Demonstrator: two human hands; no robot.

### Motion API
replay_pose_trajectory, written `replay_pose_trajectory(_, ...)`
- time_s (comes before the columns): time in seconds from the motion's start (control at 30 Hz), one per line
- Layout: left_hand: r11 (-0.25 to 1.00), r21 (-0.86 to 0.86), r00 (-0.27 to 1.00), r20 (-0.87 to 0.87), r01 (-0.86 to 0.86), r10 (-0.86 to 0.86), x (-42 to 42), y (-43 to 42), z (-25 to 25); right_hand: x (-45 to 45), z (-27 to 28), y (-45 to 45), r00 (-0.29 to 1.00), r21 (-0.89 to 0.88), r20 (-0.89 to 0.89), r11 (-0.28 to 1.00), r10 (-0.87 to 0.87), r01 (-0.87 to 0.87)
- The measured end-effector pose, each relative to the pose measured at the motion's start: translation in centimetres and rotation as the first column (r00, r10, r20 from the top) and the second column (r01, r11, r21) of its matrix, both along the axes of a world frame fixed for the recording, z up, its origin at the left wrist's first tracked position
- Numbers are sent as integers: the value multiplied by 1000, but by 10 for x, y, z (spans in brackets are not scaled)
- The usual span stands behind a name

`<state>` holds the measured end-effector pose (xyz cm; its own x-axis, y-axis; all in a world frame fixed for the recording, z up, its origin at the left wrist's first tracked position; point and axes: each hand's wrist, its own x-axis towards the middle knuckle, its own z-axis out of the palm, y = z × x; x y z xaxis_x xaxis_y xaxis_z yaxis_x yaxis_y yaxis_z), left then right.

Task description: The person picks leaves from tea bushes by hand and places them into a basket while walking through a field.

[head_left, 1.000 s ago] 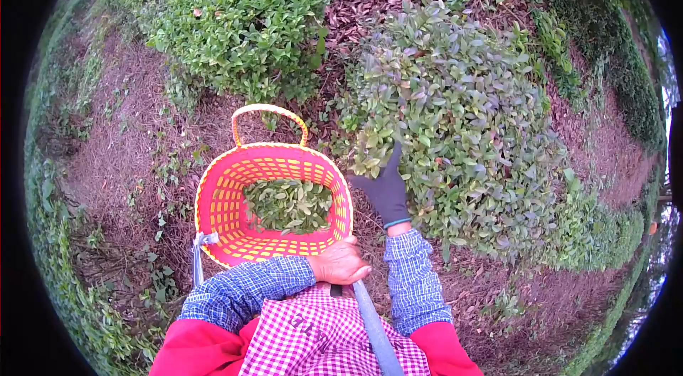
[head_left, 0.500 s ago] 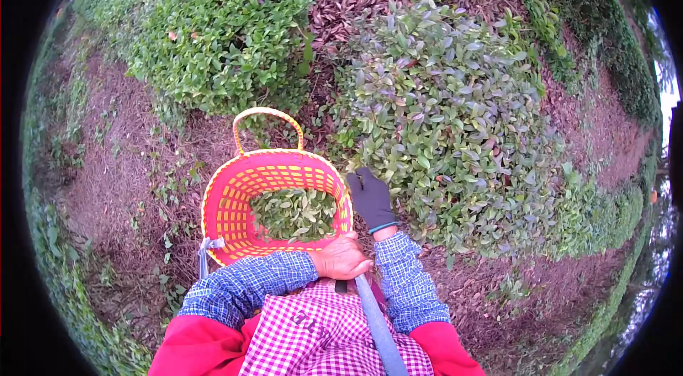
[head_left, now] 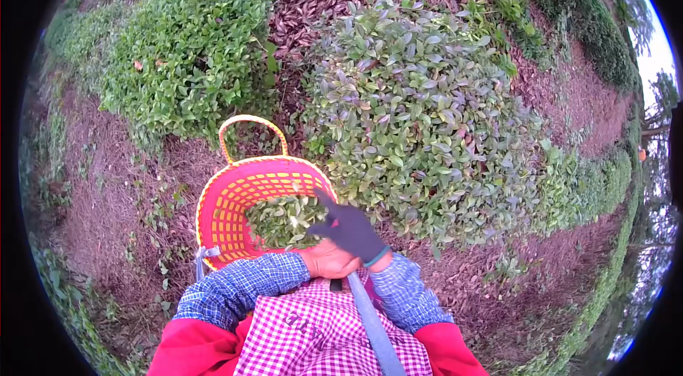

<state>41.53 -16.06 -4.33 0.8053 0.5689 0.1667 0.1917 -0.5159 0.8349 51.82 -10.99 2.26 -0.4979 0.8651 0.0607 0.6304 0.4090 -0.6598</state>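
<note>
A pink and yellow woven basket (head_left: 224, 209) hangs in front of my body, tilted toward me. Green leaves (head_left: 274, 223) lie in its bottom, with a few pale, blurred bits above them. My left hand (head_left: 327, 260), bare, is closed at the basket's near rim, beside a grey-blue strap (head_left: 370, 312); its fingertips are partly hidden. My right hand (head_left: 348, 230), in a dark glove, is over the basket's right side, just above my left hand. Its fingers are apart, and I see nothing held in them.
A leafy bush (head_left: 434, 127) with greenish-purple leaves stands ahead to the right. A brighter green bush (head_left: 192, 59) grows ahead to the left. The basket's tall loop handle (head_left: 252, 118) rises between them. Dry brown litter (head_left: 302, 17) covers the ground there.
My right hand has moved left from the bush's edge to over the basket, and its fingers have spread. My left hand stays at the rim. The view has shifted slightly.
</note>
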Motion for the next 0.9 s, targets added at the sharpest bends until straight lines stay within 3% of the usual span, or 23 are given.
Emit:
replay_pose_trajectory(0.03,996,61,987,-152,66,-56,-1,6,8,24,-12,5,985,69,-36,983,-170,172)
replay_pose_trajectory(0.07,997,79,999,-36,-4,7,2,5,4,47,-25,9,939,121,-92,932,-331,340)
replay_pose_trajectory(0.1,997,75,999,-36,-9,12,3,4,4,68,-34,15,806,6,-52,807,-589,590)
replay_pose_trajectory(0.17,996,84,999,-29,-25,27,3,6,8,68,19,48,579,-326,-68,566,-813,757)
replay_pose_trajectory(0.2,994,111,999,-42,-20,25,3,8,12,73,5,63,581,-325,-77,571,-810,754)
replay_pose_trajectory(0.23,993,116,999,-46,-24,30,3,11,11,80,-23,78,691,4,-159,699,-705,715)
replay_pose_trajectory(0.27,994,107,997,-70,-20,28,4,11,10,84,-41,89,797,334,-185,726,-575,601)
replay_pose_trajectory(0.4,997,73,991,-131,-5,14,4,10,6,76,-45,116,882,248,-69,848,-467,468)
replay_pose_trajectory(0.47,997,79,991,-131,-11,21,5,10,5,65,-31,118,887,87,167,903,-430,422)
replay_pose_trajectory(0.6,997,75,993,-112,-36,44,3,9,6,58,-33,117,908,88,177,925,-379,369)
replay_pose_trajectory(0.7,997,74,992,-121,-36,45,1,9,6,64,-55,111,898,204,145,900,-416,385)
replay_pose_trajectory(0.77,996,85,989,-147,-20,32,-2,10,8,62,-50,93,868,52,-184,877,-462,478)
replay_pose_trajectory(0.8,995,93,991,-122,-48,59,-2,13,9,57,-47,78,722,-263,-297,781,-625,567)
replay_pose_trajectory(0.87,991,126,992,-105,-50,63,-1,13,1,39,-45,39,661,-335,-511,836,-549,436)
replay_pose_trajectory(0.9,988,153,993,-116,-16,34,0,10,-5,20,-8,31,957,542,-225,793,-182,278)
